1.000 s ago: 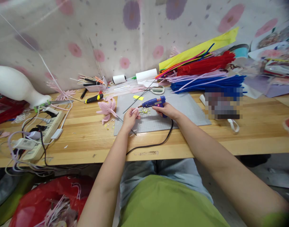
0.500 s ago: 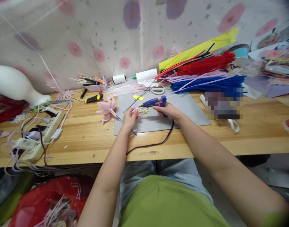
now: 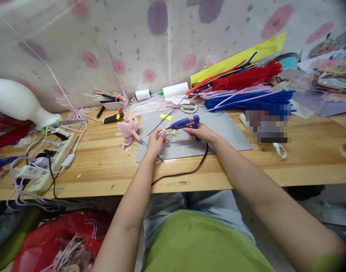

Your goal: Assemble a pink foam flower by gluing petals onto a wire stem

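Observation:
My right hand [image 3: 200, 132] is wrapped round the grip of a blue hot glue gun [image 3: 184, 123], which has a small red light on its side. Its nozzle points left and meets a small pink fuzzy petal [image 3: 162, 132] pinched in my left hand [image 3: 156, 141]. Just left of that hand lies a pink fuzzy flower [image 3: 128, 130] on a dark thin stem, part of which passes behind my wrist. Beneath the nozzle, small yellow-green bits [image 3: 173, 133] sit on the grey cutting board [image 3: 224, 139].
A power strip [image 3: 55, 162] with tangled cords stands at left, near a white foam head [image 3: 17, 102]. Blue pipe cleaners [image 3: 249, 101], red pipe cleaners [image 3: 246, 77] and scissors [image 3: 189, 108] lie behind. The gun's black cord [image 3: 187, 173] crosses the table front. A utility knife [image 3: 113, 118] lies back left.
Both hands, the petal and the glue gun stay nearly still. A dark blue object has come into view at the far left edge, by the cords.

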`<state>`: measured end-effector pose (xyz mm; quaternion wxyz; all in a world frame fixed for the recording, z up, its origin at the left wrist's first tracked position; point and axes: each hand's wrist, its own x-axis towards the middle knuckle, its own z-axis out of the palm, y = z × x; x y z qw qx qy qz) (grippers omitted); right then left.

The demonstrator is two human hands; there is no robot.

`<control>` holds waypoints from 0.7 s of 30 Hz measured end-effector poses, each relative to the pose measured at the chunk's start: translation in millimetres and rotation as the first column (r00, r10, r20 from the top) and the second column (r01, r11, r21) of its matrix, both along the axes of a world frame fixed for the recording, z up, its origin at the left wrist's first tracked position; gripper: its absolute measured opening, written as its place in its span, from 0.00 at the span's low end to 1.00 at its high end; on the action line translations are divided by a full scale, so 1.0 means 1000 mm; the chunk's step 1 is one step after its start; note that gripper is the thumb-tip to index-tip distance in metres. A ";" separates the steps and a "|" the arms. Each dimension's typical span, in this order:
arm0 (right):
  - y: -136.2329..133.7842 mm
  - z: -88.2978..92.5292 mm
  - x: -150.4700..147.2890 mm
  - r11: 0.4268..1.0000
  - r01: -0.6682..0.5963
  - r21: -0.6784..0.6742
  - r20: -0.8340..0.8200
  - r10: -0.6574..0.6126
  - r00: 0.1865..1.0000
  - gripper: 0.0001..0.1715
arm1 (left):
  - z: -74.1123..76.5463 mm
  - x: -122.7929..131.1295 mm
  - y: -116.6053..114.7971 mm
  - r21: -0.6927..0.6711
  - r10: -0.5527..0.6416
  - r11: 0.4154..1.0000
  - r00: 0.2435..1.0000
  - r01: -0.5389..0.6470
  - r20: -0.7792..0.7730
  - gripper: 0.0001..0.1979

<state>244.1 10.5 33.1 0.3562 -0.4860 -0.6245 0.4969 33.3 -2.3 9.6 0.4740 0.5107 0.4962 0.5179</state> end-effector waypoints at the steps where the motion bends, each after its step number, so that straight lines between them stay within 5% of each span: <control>1: 0.000 0.000 0.000 1.000 0.000 -0.004 0.002 0.000 1.000 0.28 | 0.000 0.000 0.000 0.001 -0.001 1.000 1.000 0.001 -0.001 0.11; 21: 0.001 -0.004 0.002 1.000 0.018 0.012 0.009 -0.018 1.000 0.28 | 0.000 -0.001 0.000 -0.006 -0.018 1.000 1.000 0.018 0.005 0.10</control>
